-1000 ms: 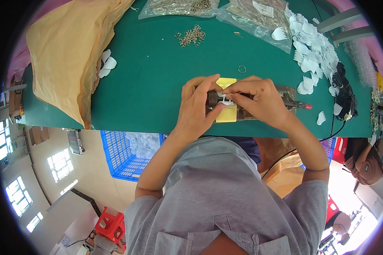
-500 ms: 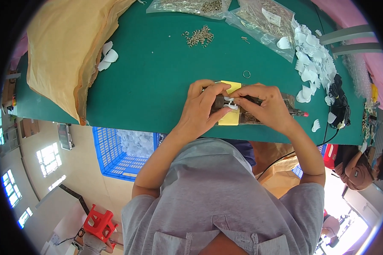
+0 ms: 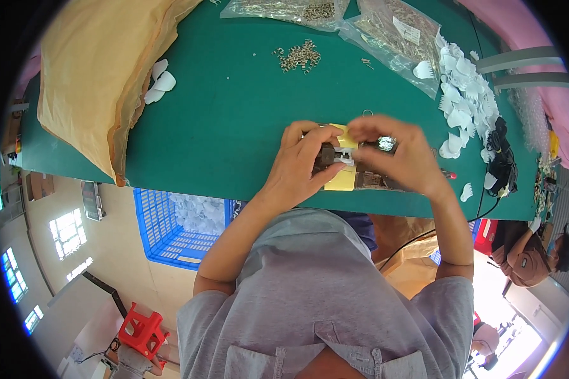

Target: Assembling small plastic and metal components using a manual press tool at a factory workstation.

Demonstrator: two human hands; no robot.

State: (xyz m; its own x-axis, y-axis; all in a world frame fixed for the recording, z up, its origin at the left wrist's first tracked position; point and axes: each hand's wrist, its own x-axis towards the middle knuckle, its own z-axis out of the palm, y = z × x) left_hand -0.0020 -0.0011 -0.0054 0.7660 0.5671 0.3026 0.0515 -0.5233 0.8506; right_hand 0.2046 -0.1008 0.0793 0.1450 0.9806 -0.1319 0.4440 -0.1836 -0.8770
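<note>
A small white plastic part (image 3: 343, 156) sits at the dark block (image 3: 326, 158) of a fixture, over a yellow plate (image 3: 340, 183). My left hand (image 3: 294, 165) is closed around the block and the part, thumb on the near side and fingers on the far side. Just right of the part, my right hand (image 3: 401, 151) is raised over the fixture, smeared by motion. A gap shows between its thumb and fingers, and I see nothing held in it. Beneath it, part of the fixture is hidden.
Small metal clips (image 3: 299, 57) lie in a pile beyond my hands. Clear bags (image 3: 395, 44) lie at the back. White toothed combs (image 3: 461, 95) and a black cable (image 3: 502, 151) are at right. A large tan bag (image 3: 101, 82) stands at left; a blue crate (image 3: 164, 243) is below the table.
My right hand has lifted off the white part and moved a little right, its thumb and fingers parting. My left hand stays in place on the block.
</note>
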